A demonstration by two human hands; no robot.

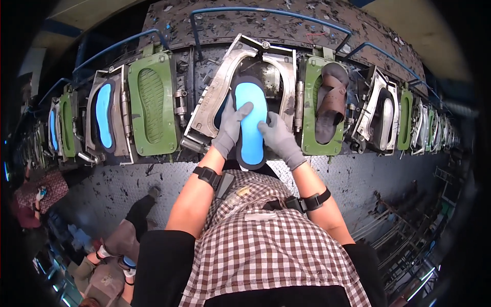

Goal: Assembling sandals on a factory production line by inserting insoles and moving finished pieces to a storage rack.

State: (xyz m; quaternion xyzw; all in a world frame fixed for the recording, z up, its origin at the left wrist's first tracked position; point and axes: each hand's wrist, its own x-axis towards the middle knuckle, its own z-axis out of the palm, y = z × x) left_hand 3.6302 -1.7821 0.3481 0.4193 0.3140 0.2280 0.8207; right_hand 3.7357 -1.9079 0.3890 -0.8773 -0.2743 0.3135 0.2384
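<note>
A bright blue insole (pixel 250 120) with a dark border, seemingly a dark sole layer behind it, is held upright before me by both hands. My left hand (pixel 231 128), in a grey glove, is closed on its left edge, thumb across the blue face. My right hand (pixel 280 137), also gloved in grey, pinches the right edge at the narrow middle; its fingers partly curl out of sight. Just behind the insole stands an open metal shoe mould (pixel 215 94), partly covered by it. To the right, a brown sandal upper (pixel 333 97) rests on a green mould plate (pixel 309 134).
Left of the open mould is another green mould plate (pixel 152 107) with a sole-shaped hollow. A further blue insole (pixel 104 115) sits in a mould beyond it. Blue rails (pixel 271 10) run behind the moulds. Co-workers (pixel 110 276) are at the lower left; metal racks (pixel 399 230) stand lower right.
</note>
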